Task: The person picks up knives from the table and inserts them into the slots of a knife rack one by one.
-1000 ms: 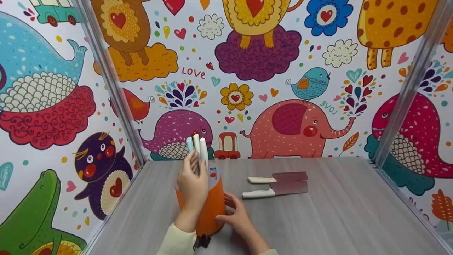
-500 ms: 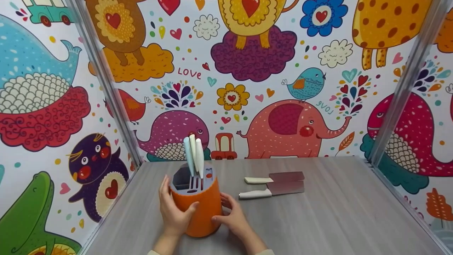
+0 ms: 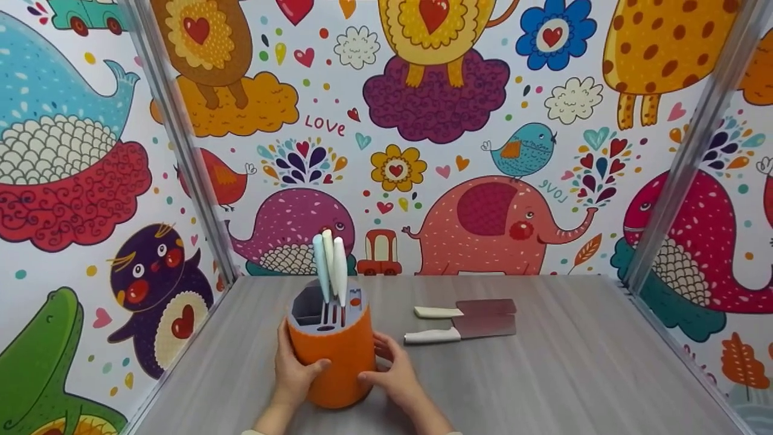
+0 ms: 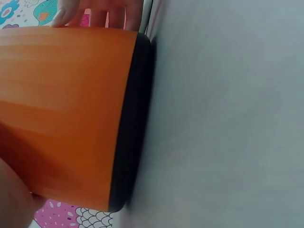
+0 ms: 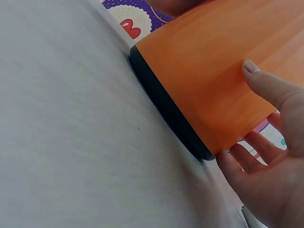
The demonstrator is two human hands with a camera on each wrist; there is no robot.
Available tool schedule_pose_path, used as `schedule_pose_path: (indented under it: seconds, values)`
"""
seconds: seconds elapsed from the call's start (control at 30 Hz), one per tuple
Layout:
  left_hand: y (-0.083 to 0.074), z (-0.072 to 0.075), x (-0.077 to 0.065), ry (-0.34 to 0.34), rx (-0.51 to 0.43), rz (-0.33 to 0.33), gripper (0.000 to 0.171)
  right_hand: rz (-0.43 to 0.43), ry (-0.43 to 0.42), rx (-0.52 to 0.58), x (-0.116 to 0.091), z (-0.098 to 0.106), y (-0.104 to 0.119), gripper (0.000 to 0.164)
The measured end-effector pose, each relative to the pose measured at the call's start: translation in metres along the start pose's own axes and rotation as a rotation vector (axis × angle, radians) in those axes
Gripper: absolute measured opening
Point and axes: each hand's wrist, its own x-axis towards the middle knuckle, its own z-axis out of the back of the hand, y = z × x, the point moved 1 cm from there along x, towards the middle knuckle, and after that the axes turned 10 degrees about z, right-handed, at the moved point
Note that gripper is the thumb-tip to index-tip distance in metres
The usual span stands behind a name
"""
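Two bare hands hold the block from its near side: the left hand (image 3: 294,373) and the right hand (image 3: 395,371) grip it from either flank, each with its thumb on the front and its fingers along the side. Between them, an orange, rounded knife block (image 3: 339,368) stands on the grey wood-grain table (image 3: 574,380), its black base (image 4: 129,128) appearing to sit flat in both wrist views. In its pale grey slotted top, three slim knives stand close together, their handles pale blue (image 3: 322,266), cream (image 3: 330,254) and glossy white (image 3: 340,266); a dark, wide compartment (image 3: 307,313) opens to their left. Those tall handles probably make the block top-heavy, so an uneven push from one hand could tip it, and a tilt might let a knife slide up out of its slot. Both grips sit well below the rim, which would leave little to check such a lean. Farther off to the right lie a cream-handled cleaver (image 3: 439,312) and a white-handled cleaver (image 3: 432,336), side by side with blades pointing right; a careless reach across could bring fingers against an edge. Behind everything rises a white wall panel (image 3: 356,199) printed with cartoon animals.
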Motion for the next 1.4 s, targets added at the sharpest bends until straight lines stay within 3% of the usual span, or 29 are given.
schedule_pose_path:
  seconds: [0.27, 0.43, 0.63, 0.77, 0.83, 0.97, 1.13, 1.4]
  values:
    - [-0.003, 0.004, 0.000, 0.034, 0.100, 0.083, 0.120, -0.006, -0.005, 0.007, -0.002, -0.004, -0.002, 0.083]
    - [-0.003, 0.004, 0.000, 0.032, 0.141, 0.095, 0.121, 0.019, 0.004, 0.013, -0.002, -0.001, -0.004, 0.083]
    - [-0.006, 0.003, 0.003, 0.028, 0.192, 0.087, 0.120, 0.057, 0.052, 0.010, 0.003, 0.019, -0.007, 0.077]
    - [-0.007, 0.005, 0.004, 0.031, 0.184, 0.110, 0.120, 0.090, -0.019, -0.014, 0.008, 0.043, -0.009, 0.069]
    - [-0.007, 0.005, 0.004, 0.040, 0.175, 0.119, 0.121, 0.135, -0.089, -0.077, 0.010, 0.058, -0.010, 0.063]
    - [-0.006, 0.004, 0.004, 0.061, 0.151, 0.132, 0.121, 0.194, -0.235, -0.306, 0.012, 0.090, -0.009, 0.052]
    - [-0.006, 0.004, 0.004, 0.056, 0.151, 0.131, 0.121, 0.189, -0.354, -0.557, 0.014, 0.113, -0.009, 0.049]
    - [-0.008, 0.005, 0.006, 0.063, 0.133, 0.159, 0.121, 0.124, -0.226, -0.806, 0.022, 0.119, -0.014, 0.058]
